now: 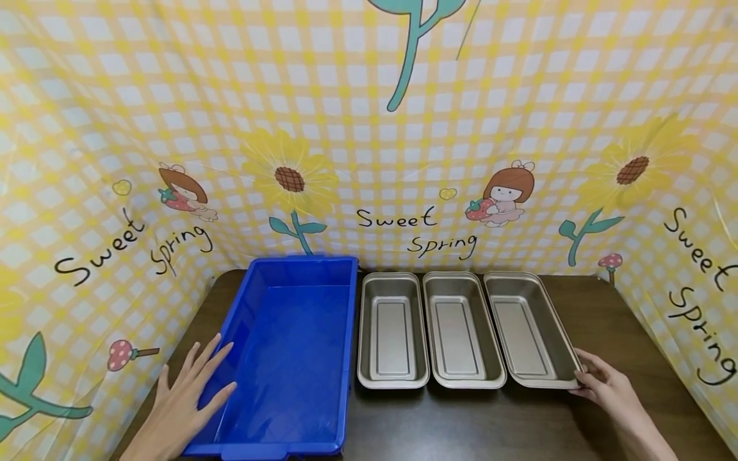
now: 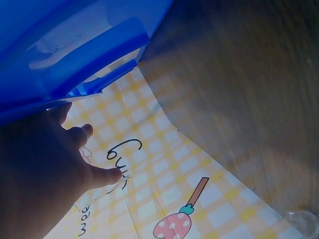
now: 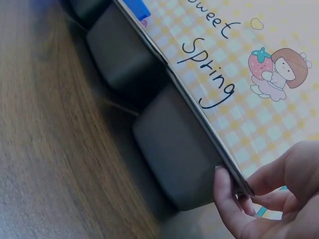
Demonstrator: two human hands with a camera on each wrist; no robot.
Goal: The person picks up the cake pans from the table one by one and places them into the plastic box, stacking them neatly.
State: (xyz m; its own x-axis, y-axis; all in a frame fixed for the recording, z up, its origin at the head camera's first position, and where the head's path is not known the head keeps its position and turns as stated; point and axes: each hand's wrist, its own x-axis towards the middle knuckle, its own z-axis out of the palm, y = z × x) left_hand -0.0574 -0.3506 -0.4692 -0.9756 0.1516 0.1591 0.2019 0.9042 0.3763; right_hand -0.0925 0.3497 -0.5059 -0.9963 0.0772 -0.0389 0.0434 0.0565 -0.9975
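At the left stands a blue plastic bin (image 1: 288, 358) with nothing in it. My left hand (image 1: 186, 400) rests at the bin's left rim with its fingers spread and fairly straight. In the left wrist view that hand (image 2: 55, 169) is dark against the bin's blue side (image 2: 99, 30). To the right, a bare metal loaf pan (image 1: 521, 333) stands at the end of a row. Its near right corner is pinched by my right hand (image 1: 611, 387). Seen from the right wrist, the thumb and fingers (image 3: 232, 206) meet around the pan's rim (image 3: 219, 144).
Two matching loaf pans, a middle one (image 1: 459, 336) and a left one (image 1: 394, 336), stand between the bin and the held pan. All are on a dark wooden table (image 1: 426, 426). Yellow checked cloth (image 1: 357, 141) with printed flowers and lettering encloses the back and sides.
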